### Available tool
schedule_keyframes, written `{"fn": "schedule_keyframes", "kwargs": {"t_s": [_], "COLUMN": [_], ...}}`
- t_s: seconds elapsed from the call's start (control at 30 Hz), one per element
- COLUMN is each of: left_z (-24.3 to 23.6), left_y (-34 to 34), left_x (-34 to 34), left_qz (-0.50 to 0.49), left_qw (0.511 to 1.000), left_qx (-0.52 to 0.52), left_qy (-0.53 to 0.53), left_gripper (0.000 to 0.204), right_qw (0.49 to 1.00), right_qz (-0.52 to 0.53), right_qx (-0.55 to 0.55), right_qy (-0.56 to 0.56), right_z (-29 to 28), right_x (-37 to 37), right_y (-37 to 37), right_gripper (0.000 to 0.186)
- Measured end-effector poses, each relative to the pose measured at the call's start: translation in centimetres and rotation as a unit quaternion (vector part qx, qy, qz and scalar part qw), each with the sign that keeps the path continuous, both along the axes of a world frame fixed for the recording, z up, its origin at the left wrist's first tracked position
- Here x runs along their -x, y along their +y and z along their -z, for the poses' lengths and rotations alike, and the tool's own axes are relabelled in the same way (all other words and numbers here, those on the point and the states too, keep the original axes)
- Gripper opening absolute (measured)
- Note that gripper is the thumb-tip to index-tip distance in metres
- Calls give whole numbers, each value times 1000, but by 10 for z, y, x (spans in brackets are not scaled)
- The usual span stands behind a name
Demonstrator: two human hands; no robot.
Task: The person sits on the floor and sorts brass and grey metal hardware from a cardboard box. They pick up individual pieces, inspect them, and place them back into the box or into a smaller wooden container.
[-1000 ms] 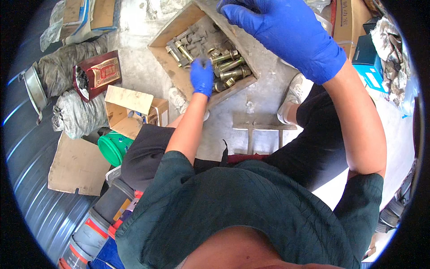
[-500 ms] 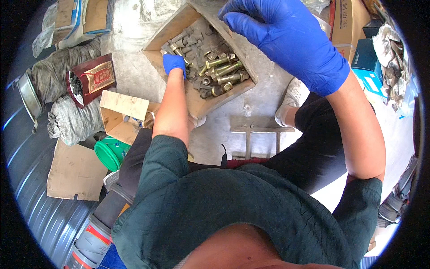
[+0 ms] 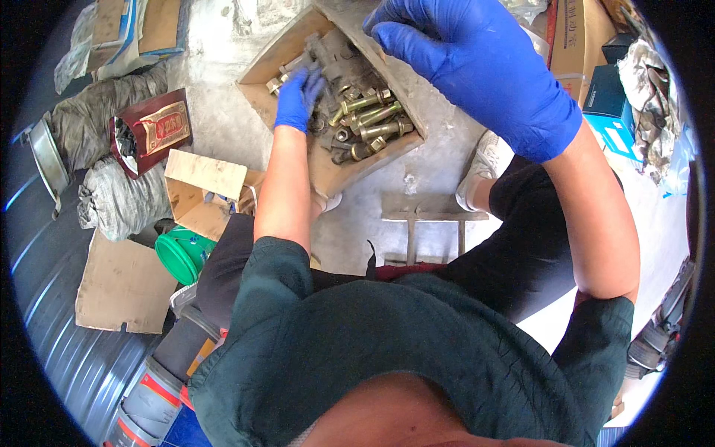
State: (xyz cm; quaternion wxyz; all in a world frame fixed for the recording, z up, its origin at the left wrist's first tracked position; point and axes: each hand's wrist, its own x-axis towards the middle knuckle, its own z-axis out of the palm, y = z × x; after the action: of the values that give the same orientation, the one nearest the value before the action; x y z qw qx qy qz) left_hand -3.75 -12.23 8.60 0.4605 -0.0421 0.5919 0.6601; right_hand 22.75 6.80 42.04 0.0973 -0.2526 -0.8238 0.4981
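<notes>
— Brass-coloured bolts (image 3: 370,123), a whole heap of them, in that shallow wooden box (image 3: 275,56) on the concrete floor. See it, up by the knees?

— I do. Nuts and darker grey metal pieces mixed in too, piled toward the far end of the box. The near corner is nearly bare board.

— And the left hand (image 3: 298,97), in the blue glove, is right down in the pile. Fingers curled over the grey pieces at the box's left side.

— Holding anything?

— Can't tell from here. The fingers are bent and pressed into the heap, but whether they've closed on a piece is hidden under the glove.

— The right hand (image 3: 477,63)?

— Also gloved blue, up high and close, well above the box's right edge. Fingers loosely bent, spread a little, nothing in them that I can see, though the palm faces away.

— What else is lying about?

— A small open cardboard carton (image 3: 205,190) just left of the left forearm; I can't make out what's inside it. A dark red case (image 3: 153,130) beyond that, lying open beside a grey bundled sack (image 3: 119,205). A green lid (image 3: 182,253) near the person's left knee, and a flat sheet of cardboard (image 3: 119,287) next to it.

— And over on the right?

— More cardboard boxes (image 3: 577,33) stacked along the edge, with a blue one (image 3: 614,123) below them.
</notes>
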Motion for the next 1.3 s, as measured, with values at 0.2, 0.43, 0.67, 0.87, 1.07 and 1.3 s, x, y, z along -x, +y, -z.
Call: {"fn": "schedule_keyframes", "kwargs": {"t_s": [0.2, 0.43, 0.67, 0.87, 1.07, 1.3], "left_z": [4, 14, 23, 49, 49, -45], "left_y": [-18, 14, 17, 0, -40, -37], "left_x": [20, -19, -11, 8, 23, -44], "left_qz": [63, 62, 97, 6, 151, 444], "left_qw": [834, 686, 622, 834, 805, 742], "left_qx": [387, 617, 665, 463, 448, 222], "left_qy": [387, 381, 401, 299, 358, 451], "left_gripper": [39, 68, 51, 42, 55, 54], "right_qw": [999, 996, 994, 996, 994, 993], "right_qz": [-3, -29, -9, -5, -12, -10], "right_qx": [-1, -71, -72, -79, -82, -94], "right_qy": [35, 45, 78, 51, 72, 65], "right_z": [0, 4, 5, 7, 7, 7], "right_x": [-4, -5, -3, -3, -3, -5], "right_y": [1, -1, -2, -3, -2, -4], "right_gripper": [18, 17, 17, 18, 19, 20]}}
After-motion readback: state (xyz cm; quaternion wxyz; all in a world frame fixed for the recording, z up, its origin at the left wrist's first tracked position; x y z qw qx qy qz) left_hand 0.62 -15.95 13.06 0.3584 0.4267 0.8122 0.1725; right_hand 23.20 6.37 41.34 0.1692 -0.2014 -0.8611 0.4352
